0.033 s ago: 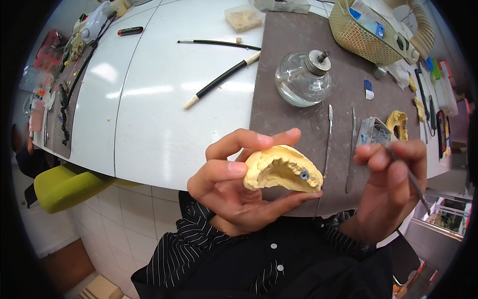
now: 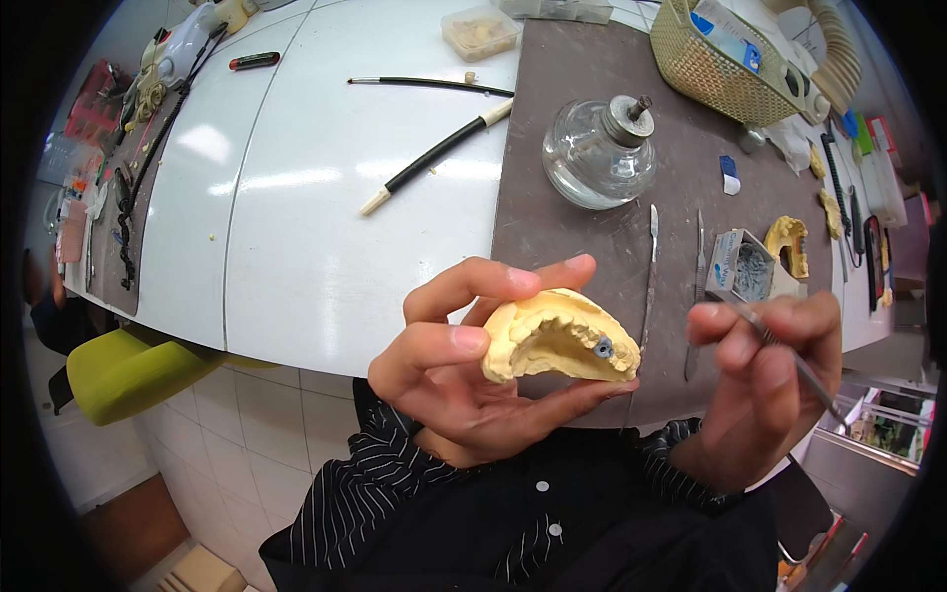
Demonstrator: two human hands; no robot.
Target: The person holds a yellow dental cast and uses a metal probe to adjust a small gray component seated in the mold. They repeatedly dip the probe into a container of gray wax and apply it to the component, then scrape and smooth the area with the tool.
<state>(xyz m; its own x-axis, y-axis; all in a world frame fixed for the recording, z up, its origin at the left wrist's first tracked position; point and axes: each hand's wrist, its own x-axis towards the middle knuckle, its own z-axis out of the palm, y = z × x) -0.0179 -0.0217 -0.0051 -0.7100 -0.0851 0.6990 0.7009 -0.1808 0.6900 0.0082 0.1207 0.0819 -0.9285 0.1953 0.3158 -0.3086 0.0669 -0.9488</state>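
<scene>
My left hand (image 2: 459, 360) grips a yellow plaster dental model (image 2: 528, 340) by its edges, thumb below and fingers above. The row of teeth faces me, and one tooth near its right end carries a grey-blue wax piece (image 2: 603, 347) with a dark hollow. To the right, my right hand (image 2: 769, 370) pinches a slim metal dental carver (image 2: 811, 375) with a ridged grip. The carver lies aslant, one end pointing toward a small box (image 2: 747, 267) of grey-blue wax bits just beyond the fingers. Model and carver are apart.
A glass spirit lamp (image 2: 600, 158) stands on the brown mat (image 2: 533, 69). Two slim metal tools, a carver (image 2: 652, 237) and another (image 2: 698, 257), lie nearer me. Another plaster model (image 2: 787, 247) is by the box. A woven basket (image 2: 710, 74) stands far right; two brushes, one thick (image 2: 434, 158), lie left.
My right hand has shifted slightly left and turned, so more of the carver and the wax in the box shows. My left hand and the model have hardly moved.
</scene>
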